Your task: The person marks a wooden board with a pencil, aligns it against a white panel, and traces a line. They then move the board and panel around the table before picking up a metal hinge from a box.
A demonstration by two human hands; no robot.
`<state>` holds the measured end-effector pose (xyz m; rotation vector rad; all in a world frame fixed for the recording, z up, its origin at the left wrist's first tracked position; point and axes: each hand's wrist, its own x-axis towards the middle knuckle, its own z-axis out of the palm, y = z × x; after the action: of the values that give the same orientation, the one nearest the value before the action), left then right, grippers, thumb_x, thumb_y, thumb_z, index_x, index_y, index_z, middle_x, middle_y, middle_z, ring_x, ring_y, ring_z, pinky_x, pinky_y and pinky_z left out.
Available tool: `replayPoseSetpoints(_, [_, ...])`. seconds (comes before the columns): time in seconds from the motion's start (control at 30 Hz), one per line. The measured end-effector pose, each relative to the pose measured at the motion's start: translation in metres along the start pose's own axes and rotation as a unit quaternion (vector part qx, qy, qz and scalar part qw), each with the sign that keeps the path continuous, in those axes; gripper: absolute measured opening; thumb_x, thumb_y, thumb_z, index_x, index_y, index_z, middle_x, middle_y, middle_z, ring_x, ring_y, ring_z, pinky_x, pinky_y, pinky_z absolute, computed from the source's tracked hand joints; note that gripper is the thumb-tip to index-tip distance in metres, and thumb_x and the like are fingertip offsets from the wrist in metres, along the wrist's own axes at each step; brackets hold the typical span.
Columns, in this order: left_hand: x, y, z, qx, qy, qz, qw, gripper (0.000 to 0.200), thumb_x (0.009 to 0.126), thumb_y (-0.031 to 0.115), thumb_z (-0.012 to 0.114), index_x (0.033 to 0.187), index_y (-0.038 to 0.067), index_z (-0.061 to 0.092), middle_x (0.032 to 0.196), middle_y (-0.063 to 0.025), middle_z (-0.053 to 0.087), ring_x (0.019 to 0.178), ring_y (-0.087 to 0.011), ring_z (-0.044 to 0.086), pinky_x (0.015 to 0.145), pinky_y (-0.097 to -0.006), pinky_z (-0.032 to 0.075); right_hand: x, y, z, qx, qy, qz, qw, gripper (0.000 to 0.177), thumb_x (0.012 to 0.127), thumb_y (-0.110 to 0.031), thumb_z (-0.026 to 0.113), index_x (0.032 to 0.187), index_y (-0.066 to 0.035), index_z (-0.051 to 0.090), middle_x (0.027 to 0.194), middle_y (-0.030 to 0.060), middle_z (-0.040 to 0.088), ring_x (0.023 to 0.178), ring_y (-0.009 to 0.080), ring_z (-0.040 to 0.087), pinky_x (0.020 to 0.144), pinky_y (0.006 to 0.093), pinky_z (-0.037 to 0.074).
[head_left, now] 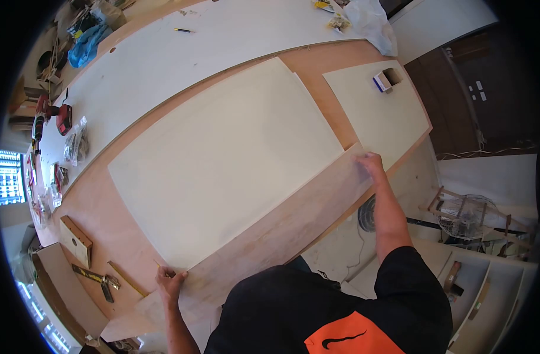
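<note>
A long, thin plywood strip (276,227) lies along the near edge of a large cream-white panel (222,159). My right hand (371,166) grips the strip's far right end, with fingers bent over its edge. Near the panel's lower left corner, my left hand (171,280) is closed, its thumb at the strip's edge. A thin, pencil-like stick (157,262) pokes up from the left fingers; most of it is hidden. Both pieces rest on a brown wooden worktop (131,227).
A yellow-black clamp-like tool (99,280) and wood blocks (76,241) lie left. A red drill (43,118) and bagged hardware (76,144) sit on a long white panel (163,65). A small box (385,81) stands on another cream panel (382,112) at right.
</note>
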<state>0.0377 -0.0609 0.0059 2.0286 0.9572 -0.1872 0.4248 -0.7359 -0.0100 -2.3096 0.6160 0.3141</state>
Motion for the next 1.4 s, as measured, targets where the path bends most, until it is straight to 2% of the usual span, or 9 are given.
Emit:
replayPoseSetpoints(0.23, [0.004, 0.004, 0.003, -0.001, -0.008, -0.009, 1.0, 0.035, 0.06, 0.014, 0.084, 0.072, 0.004, 0.054, 0.066, -0.0023, 0.053, 0.06, -0.0135, 0.047, 0.055, -0.031, 0.041, 0.042, 0.057, 0.011, -0.028, 0.076, -0.028, 0.996, 0.045, 0.072, -0.032, 0.087, 0.097, 0.002, 0.074, 0.087, 0.0099, 0.073, 0.075, 0.0181, 0.067, 0.07, 0.0312, 0.054])
replayPoseSetpoints(0.4, [0.006, -0.009, -0.002, 0.015, -0.022, -0.006, 1.0, 0.039, 0.062, 0.023, 0.087, 0.075, 0.003, 0.057, 0.065, -0.0033, 0.056, 0.058, -0.015, 0.047, 0.051, -0.034, 0.041, 0.045, 0.051, -0.006, 0.002, -0.079, -0.029, 0.996, 0.034, 0.083, -0.029, 0.08, 0.098, 0.001, 0.069, 0.081, 0.0029, 0.067, 0.07, 0.0127, 0.059, 0.06, 0.031, 0.051])
replayPoseSetpoints(0.53, [0.005, -0.004, -0.01, 0.062, -0.027, -0.015, 0.998, 0.037, 0.065, 0.021, 0.087, 0.078, 0.002, 0.058, 0.071, -0.0075, 0.06, 0.069, -0.0189, 0.059, 0.063, -0.0334, 0.049, 0.073, 0.075, 0.004, -0.001, -0.019, -0.007, 1.0, 0.093, 0.077, -0.04, 0.086, 0.139, 0.016, 0.045, 0.134, 0.0214, 0.058, 0.121, 0.0228, 0.056, 0.101, 0.0313, 0.044])
replayPoseSetpoints(0.63, [0.003, -0.009, -0.014, 0.02, -0.046, 0.0, 0.999, 0.034, 0.068, 0.019, 0.085, 0.082, 0.001, 0.06, 0.073, -0.0081, 0.061, 0.07, -0.0188, 0.06, 0.065, -0.0327, 0.05, 0.052, 0.041, 0.002, -0.018, -0.035, 0.015, 0.999, 0.106, 0.075, -0.035, 0.089, 0.145, 0.019, 0.031, 0.137, 0.0257, 0.054, 0.126, 0.0257, 0.054, 0.106, 0.032, 0.041])
replayPoseSetpoints(0.83, [0.004, -0.012, -0.023, 0.009, -0.068, 0.013, 0.998, 0.03, 0.071, 0.016, 0.082, 0.087, 0.001, 0.061, 0.073, -0.0075, 0.061, 0.068, -0.017, 0.057, 0.065, -0.0325, 0.049, 0.052, 0.034, 0.001, -0.074, -0.023, 0.029, 0.997, 0.111, 0.07, -0.045, 0.089, 0.145, 0.017, 0.034, 0.146, 0.0267, 0.047, 0.134, 0.0285, 0.048, 0.112, 0.0358, 0.035])
replayPoseSetpoints(1.03, [0.009, -0.016, -0.017, 0.03, -0.059, 0.023, 0.998, 0.027, 0.071, 0.017, 0.08, 0.086, 0.001, 0.063, 0.073, -0.0084, 0.062, 0.067, -0.0181, 0.057, 0.063, -0.0339, 0.048, 0.072, 0.057, 0.002, -0.085, -0.035, 0.0, 0.996, 0.08, 0.083, -0.043, 0.077, 0.135, 0.012, 0.051, 0.133, 0.0242, 0.059, 0.124, 0.031, 0.056, 0.106, 0.0357, 0.042])
replayPoseSetpoints(1.13, [0.014, -0.043, -0.008, 0.064, -0.094, 0.002, 0.994, 0.021, 0.07, 0.02, 0.075, 0.082, 0.005, 0.067, 0.076, -0.0124, 0.065, 0.072, -0.0223, 0.06, 0.065, -0.0391, 0.05, 0.014, 0.053, 0.041, -0.452, 0.081, -0.087, 0.884, 0.074, 0.093, -0.045, 0.056, 0.149, 0.001, 0.039, 0.15, 0.0317, 0.038, 0.141, 0.0467, 0.034, 0.117, 0.0505, 0.029])
replayPoseSetpoints(1.3, [0.012, -0.032, -0.01, 0.054, -0.057, -0.009, 0.997, 0.032, 0.063, 0.023, 0.085, 0.077, 0.001, 0.067, 0.07, -0.0126, 0.065, 0.066, -0.0245, 0.063, 0.062, -0.0385, 0.051, -0.163, -0.069, 0.119, -0.302, -0.064, -0.035, 0.95, 0.139, 0.058, -0.053, 0.088, 0.155, 0.006, 0.009, 0.163, 0.0284, 0.001, 0.152, 0.0408, 0.003, 0.121, 0.0546, 0.017])
replayPoseSetpoints(1.4, [0.014, -0.031, -0.016, 0.049, -0.071, 0.007, 0.996, 0.033, 0.063, 0.022, 0.086, 0.078, 0.001, 0.067, 0.072, -0.0113, 0.066, 0.067, -0.0233, 0.062, 0.062, -0.0383, 0.051, -0.202, -0.1, 0.133, -0.331, -0.081, -0.022, 0.94, 0.148, 0.055, -0.058, 0.088, 0.155, 0.007, 0.001, 0.163, 0.028, -0.004, 0.152, 0.043, -0.001, 0.119, 0.0583, 0.016])
